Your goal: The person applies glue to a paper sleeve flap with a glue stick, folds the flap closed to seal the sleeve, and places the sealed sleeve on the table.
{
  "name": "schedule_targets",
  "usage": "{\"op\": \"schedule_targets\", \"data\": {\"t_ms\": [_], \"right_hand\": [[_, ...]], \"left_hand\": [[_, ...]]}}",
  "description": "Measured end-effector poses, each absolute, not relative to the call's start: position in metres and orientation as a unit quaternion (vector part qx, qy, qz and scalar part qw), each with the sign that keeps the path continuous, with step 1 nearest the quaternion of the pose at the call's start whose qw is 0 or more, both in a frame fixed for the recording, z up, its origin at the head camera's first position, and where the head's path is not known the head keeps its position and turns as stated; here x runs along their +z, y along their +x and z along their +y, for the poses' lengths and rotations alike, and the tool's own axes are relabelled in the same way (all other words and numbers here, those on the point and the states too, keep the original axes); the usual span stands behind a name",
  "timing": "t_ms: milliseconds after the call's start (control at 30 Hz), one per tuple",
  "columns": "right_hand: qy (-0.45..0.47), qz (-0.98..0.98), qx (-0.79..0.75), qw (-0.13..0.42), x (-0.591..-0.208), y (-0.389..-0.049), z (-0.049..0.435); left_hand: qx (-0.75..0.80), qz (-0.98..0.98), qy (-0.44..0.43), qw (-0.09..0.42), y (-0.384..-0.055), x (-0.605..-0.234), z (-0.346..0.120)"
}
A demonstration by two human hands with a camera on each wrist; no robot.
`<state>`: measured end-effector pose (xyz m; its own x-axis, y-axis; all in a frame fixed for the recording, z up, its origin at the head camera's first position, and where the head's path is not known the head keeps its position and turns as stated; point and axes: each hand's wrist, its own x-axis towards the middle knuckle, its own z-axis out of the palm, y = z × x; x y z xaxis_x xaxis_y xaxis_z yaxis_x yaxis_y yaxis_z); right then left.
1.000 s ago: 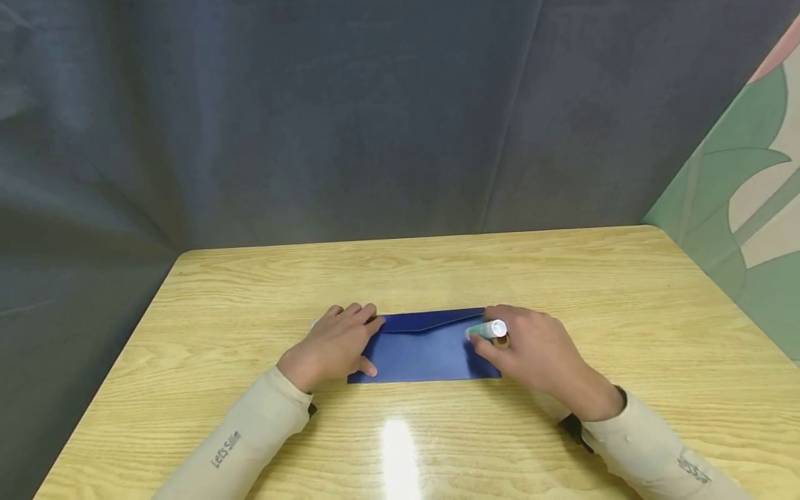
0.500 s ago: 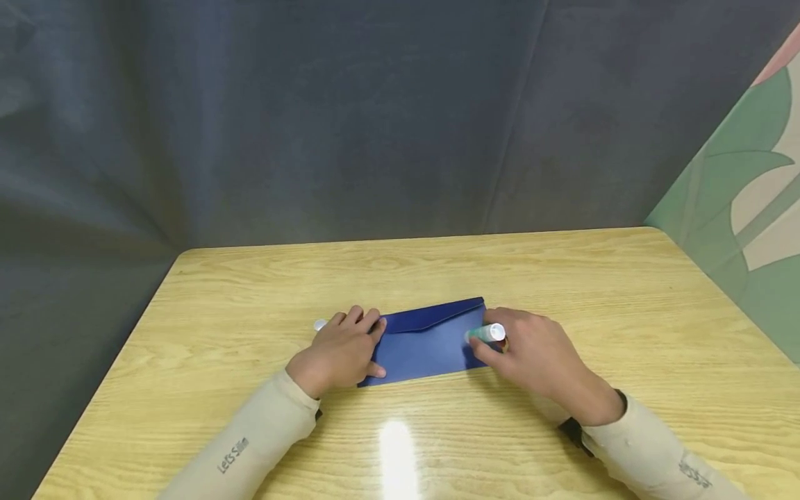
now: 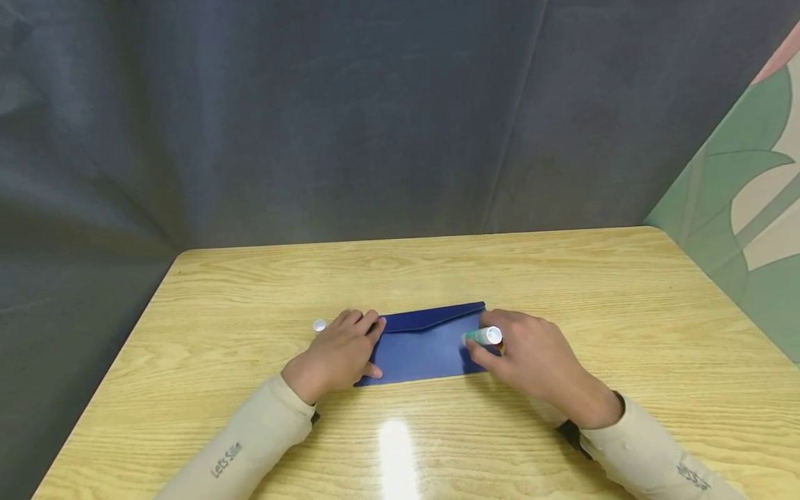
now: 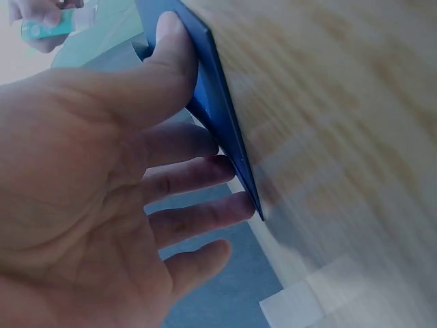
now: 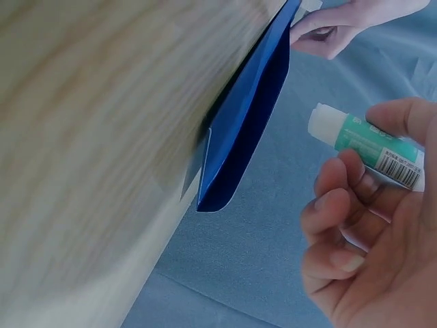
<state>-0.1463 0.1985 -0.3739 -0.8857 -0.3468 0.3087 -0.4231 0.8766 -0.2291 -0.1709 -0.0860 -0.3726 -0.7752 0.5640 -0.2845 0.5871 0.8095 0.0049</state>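
A blue envelope (image 3: 431,353) lies in front of me on the table, its darker flap (image 3: 431,317) along the far side. My left hand (image 3: 340,351) rests on its left end, thumb near the front edge and fingertips at the far side. In the left wrist view the thumb (image 4: 174,58) presses on the blue surface, with the other fingers fairly straight. Over the right end, my right hand (image 3: 531,347) grips a green and white glue stick (image 5: 379,147) between thumb and fingers. From the right wrist, the flap (image 5: 263,137) stands slightly lifted from the body.
A small white cap (image 3: 319,325) stands just beyond the left hand. The wooden table (image 3: 250,278) ends at a dark curtain (image 3: 350,125) behind and on the left. A wall with a leaf pattern (image 3: 750,187) borders the right side.
The envelope's right end swung away from me, then came back a little. The left hand shifted slightly right, so the white cap shows more. The right hand keeps the glue stick, now slightly lower.
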Motion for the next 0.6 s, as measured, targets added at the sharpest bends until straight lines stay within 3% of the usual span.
{"op": "schedule_targets", "data": {"t_ms": [367,600], "right_hand": [[0.209,-0.956,0.146,0.144,-0.373,-0.146,0.198],[0.211,-0.956,0.148,0.141,-0.374,-0.146,0.196]], "left_hand": [[-0.037,0.943,0.305,0.130,-0.172,-0.371,-0.086],[0.070,0.928,0.306,0.201,-0.178,-0.371,-0.088]]}}
